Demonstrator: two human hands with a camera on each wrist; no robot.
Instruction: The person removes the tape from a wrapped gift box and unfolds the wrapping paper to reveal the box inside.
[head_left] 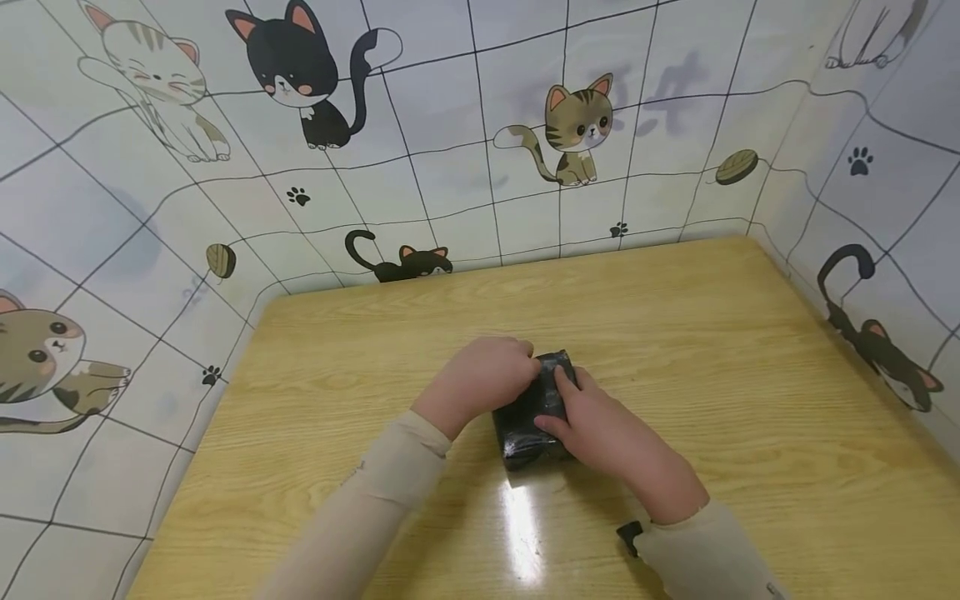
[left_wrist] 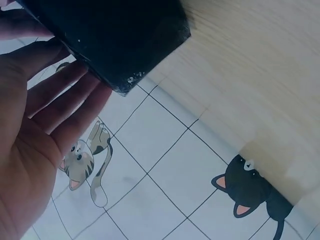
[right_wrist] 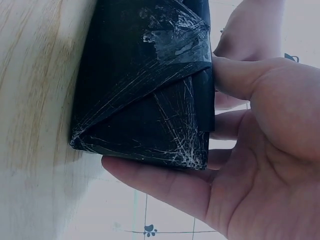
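Observation:
A small box-shaped package wrapped in black plastic [head_left: 523, 427] lies on the wooden table between both hands. Its wrapping is creased and folded at the end, with a strip of clear tape [right_wrist: 182, 46] across it in the right wrist view. From the far left, my left hand [head_left: 491, 371] bends its fingers onto the package's upper face and seems to pinch the wrapping; the fingertips are partly hidden. My right hand [head_left: 603, 425] grips the package from the right, thumb on top. In the right wrist view, one finger [right_wrist: 160, 182] runs along the package's end.
The wooden table [head_left: 360, 358] meets cat-patterned walls [head_left: 442, 108] at the back and on both sides. A small black item [head_left: 628, 535] sits beside the right cuff. Light glares off the tabletop in front of the package.

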